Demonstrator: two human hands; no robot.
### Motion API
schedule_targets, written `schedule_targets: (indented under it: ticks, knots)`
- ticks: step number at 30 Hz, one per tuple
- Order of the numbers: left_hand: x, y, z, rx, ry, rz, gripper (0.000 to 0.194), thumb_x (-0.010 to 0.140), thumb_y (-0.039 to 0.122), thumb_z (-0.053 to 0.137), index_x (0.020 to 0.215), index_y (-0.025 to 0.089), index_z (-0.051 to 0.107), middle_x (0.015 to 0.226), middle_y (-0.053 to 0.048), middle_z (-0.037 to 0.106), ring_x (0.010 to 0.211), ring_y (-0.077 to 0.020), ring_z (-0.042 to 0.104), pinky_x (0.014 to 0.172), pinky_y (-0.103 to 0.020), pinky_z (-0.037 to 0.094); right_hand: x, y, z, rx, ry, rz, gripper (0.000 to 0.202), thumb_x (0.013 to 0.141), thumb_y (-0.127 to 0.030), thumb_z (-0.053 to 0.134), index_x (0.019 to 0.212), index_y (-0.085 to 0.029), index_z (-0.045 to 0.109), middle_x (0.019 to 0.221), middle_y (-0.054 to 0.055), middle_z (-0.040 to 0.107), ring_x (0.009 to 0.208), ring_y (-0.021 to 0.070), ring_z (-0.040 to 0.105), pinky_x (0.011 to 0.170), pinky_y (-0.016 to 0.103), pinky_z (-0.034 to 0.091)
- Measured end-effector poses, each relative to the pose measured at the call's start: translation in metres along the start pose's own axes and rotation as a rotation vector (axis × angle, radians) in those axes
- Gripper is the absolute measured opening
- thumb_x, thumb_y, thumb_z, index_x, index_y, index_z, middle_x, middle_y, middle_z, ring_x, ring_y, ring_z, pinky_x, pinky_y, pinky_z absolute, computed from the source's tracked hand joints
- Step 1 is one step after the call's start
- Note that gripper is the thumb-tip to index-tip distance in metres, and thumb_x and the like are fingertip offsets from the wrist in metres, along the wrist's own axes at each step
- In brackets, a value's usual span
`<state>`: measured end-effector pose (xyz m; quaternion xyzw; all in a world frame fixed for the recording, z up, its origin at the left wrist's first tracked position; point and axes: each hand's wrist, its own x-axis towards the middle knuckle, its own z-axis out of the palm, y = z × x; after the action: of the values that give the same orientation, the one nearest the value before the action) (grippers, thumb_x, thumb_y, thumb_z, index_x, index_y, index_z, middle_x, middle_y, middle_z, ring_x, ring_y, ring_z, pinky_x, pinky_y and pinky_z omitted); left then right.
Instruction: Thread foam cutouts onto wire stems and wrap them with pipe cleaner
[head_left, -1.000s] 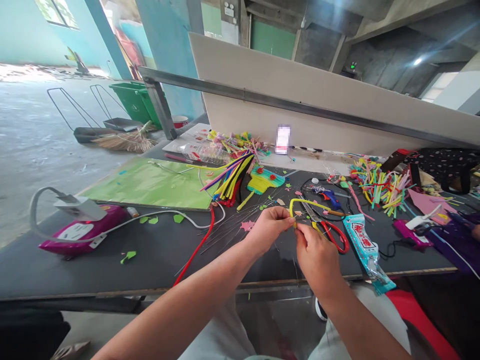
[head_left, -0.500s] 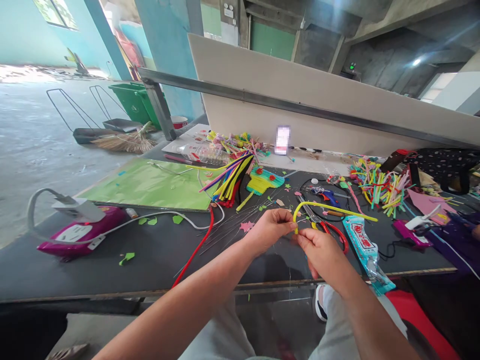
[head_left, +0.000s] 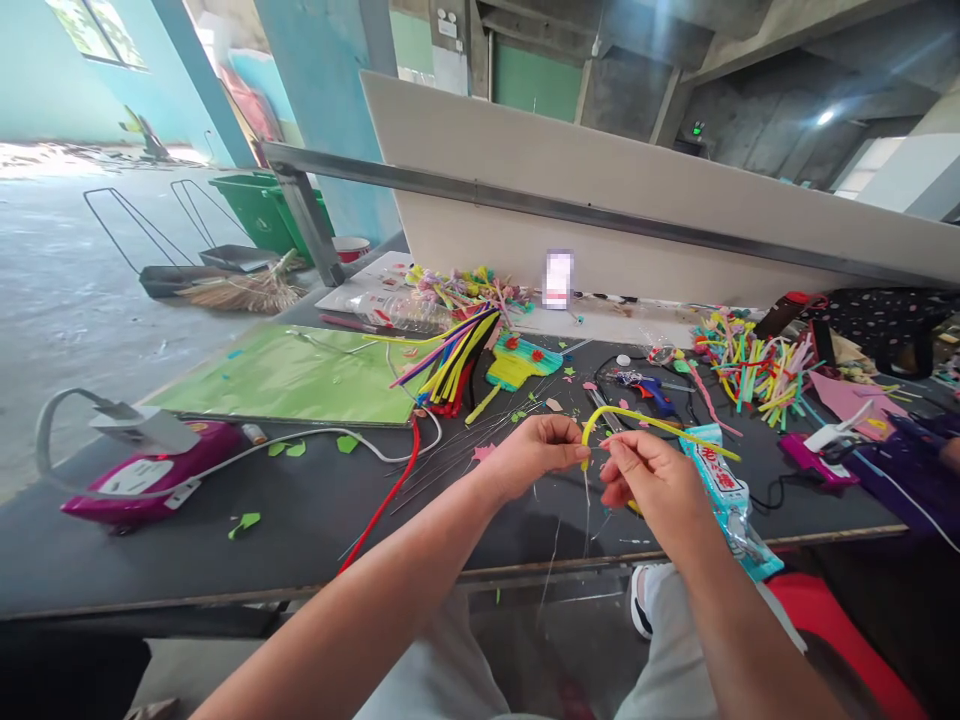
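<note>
A yellow pipe cleaner (head_left: 651, 420) bends over near its left end and reaches out to the right above the table. My left hand (head_left: 541, 455) pinches it close to that bent end. Just to the right, my right hand (head_left: 646, 478) has its thumb and forefinger pressed together beside the pipe cleaner; what they hold is too small to make out. Thin shiny strands hang below the hands. Behind them lies a yellow and turquoise fuzzy shape (head_left: 523, 362) with red spots.
Bundled pipe cleaners (head_left: 459, 365), a green sheet (head_left: 292, 375) and a purple power strip (head_left: 154, 475) lie left. To the right are a blue glue gun (head_left: 654, 393), a turquoise packet (head_left: 724, 490) and cut pipe cleaners (head_left: 769, 375). A lit phone (head_left: 558, 280) stands behind.
My right hand has risen slightly and moved off the pipe cleaner's lower end. The pipe cleaner's free end has dipped. Thin strands now show below the hands.
</note>
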<state>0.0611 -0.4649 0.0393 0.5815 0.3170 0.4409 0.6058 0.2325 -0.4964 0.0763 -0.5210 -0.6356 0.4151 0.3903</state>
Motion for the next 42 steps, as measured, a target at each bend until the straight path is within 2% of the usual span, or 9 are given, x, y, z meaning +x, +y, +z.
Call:
schedule_targets:
  ticks: [6, 11, 16, 20, 24, 27, 31, 35, 42]
  knots:
    - [0.0, 0.008, -0.002, 0.103, 0.046, -0.014, 0.029, 0.071, 0.039, 0.066, 0.065, 0.014, 0.053, 0.053, 0.005, 0.044, 0.046, -0.0054, 0.036, 0.046, -0.02, 0.025, 0.014, 0.021, -0.007, 0.519, -0.215, 0.126, 0.039, 0.079, -0.049, 0.06, 0.107, -0.021, 0.055, 0.074, -0.001, 0.062, 0.051, 0.0111, 0.058, 0.041, 0.02, 0.045]
    - [0.002, 0.03, -0.002, 0.118, -0.01, -0.018, 0.029, 0.07, 0.039, 0.067, 0.063, 0.013, 0.054, 0.052, 0.003, 0.047, 0.045, -0.0057, 0.038, 0.045, -0.02, 0.028, 0.025, 0.035, -0.013, 0.933, -0.448, 0.307, 0.053, 0.084, -0.062, 0.04, 0.105, -0.017, 0.059, 0.093, 0.009, 0.065, 0.071, 0.0161, 0.062, 0.048, 0.023, 0.048]
    - [0.011, 0.048, 0.003, 0.149, -0.118, -0.011, 0.024, 0.073, 0.035, 0.066, 0.067, 0.013, 0.056, 0.059, 0.0, 0.055, 0.052, -0.0094, 0.049, 0.051, -0.022, 0.036, 0.023, 0.038, -0.002, 0.902, -0.62, 0.229, 0.025, 0.078, -0.033, 0.067, 0.093, -0.013, 0.063, 0.086, 0.007, 0.067, 0.071, 0.0127, 0.063, 0.064, 0.024, 0.049]
    - [0.019, 0.047, 0.006, 0.236, -0.086, -0.001, 0.023, 0.072, 0.033, 0.066, 0.069, 0.012, 0.059, 0.065, -0.001, 0.056, 0.059, -0.0098, 0.05, 0.055, -0.021, 0.037, 0.022, 0.039, 0.006, 0.98, -0.534, 0.264, 0.025, 0.071, -0.026, 0.074, 0.09, -0.016, 0.061, 0.066, -0.001, 0.063, 0.063, 0.0119, 0.062, 0.067, 0.031, 0.053]
    - [0.021, 0.035, 0.004, 0.243, -0.032, 0.007, 0.025, 0.073, 0.035, 0.065, 0.068, 0.011, 0.061, 0.066, 0.0, 0.054, 0.059, -0.0088, 0.047, 0.055, -0.021, 0.034, 0.022, 0.043, 0.014, 1.006, -0.302, 0.215, 0.02, 0.07, -0.026, 0.075, 0.078, -0.016, 0.06, 0.062, -0.003, 0.057, 0.044, 0.0055, 0.049, 0.041, 0.018, 0.044]
    - [0.019, 0.028, 0.001, 0.18, -0.043, 0.003, 0.027, 0.076, 0.038, 0.061, 0.076, 0.011, 0.064, 0.069, -0.002, 0.056, 0.06, -0.0092, 0.047, 0.056, -0.021, 0.035, 0.021, 0.043, 0.018, 1.038, -0.207, 0.185, 0.019, 0.07, -0.026, 0.075, 0.078, -0.017, 0.06, 0.063, -0.003, 0.057, 0.043, 0.0038, 0.044, 0.037, 0.015, 0.038]
    - [0.017, 0.024, -0.001, 0.118, 0.024, 0.0, 0.027, 0.076, 0.037, 0.063, 0.085, 0.012, 0.066, 0.075, -0.003, 0.059, 0.062, -0.0092, 0.048, 0.059, -0.022, 0.039, 0.022, 0.041, 0.023, 1.054, -0.174, 0.187, 0.018, 0.07, -0.025, 0.074, 0.079, -0.018, 0.06, 0.064, -0.003, 0.056, 0.044, 0.0044, 0.045, 0.037, 0.015, 0.04]
    - [0.016, 0.024, 0.003, 0.132, 0.101, 0.001, 0.022, 0.071, 0.034, 0.067, 0.077, 0.013, 0.065, 0.069, -0.001, 0.057, 0.06, -0.0092, 0.049, 0.058, -0.022, 0.039, 0.022, 0.041, 0.029, 1.026, -0.169, 0.166, 0.018, 0.07, -0.027, 0.074, 0.076, -0.017, 0.06, 0.064, -0.003, 0.056, 0.044, 0.0046, 0.045, 0.039, 0.016, 0.044]
    - [0.013, 0.029, 0.004, 0.266, 0.078, 0.053, 0.019, 0.074, 0.031, 0.064, 0.072, 0.012, 0.065, 0.072, -0.003, 0.057, 0.067, -0.0113, 0.051, 0.062, -0.022, 0.04, 0.019, 0.044, 0.031, 1.067, -0.254, 0.191, 0.018, 0.072, -0.028, 0.072, 0.078, -0.017, 0.059, 0.063, -0.004, 0.054, 0.042, 0.0035, 0.042, 0.039, 0.016, 0.042]
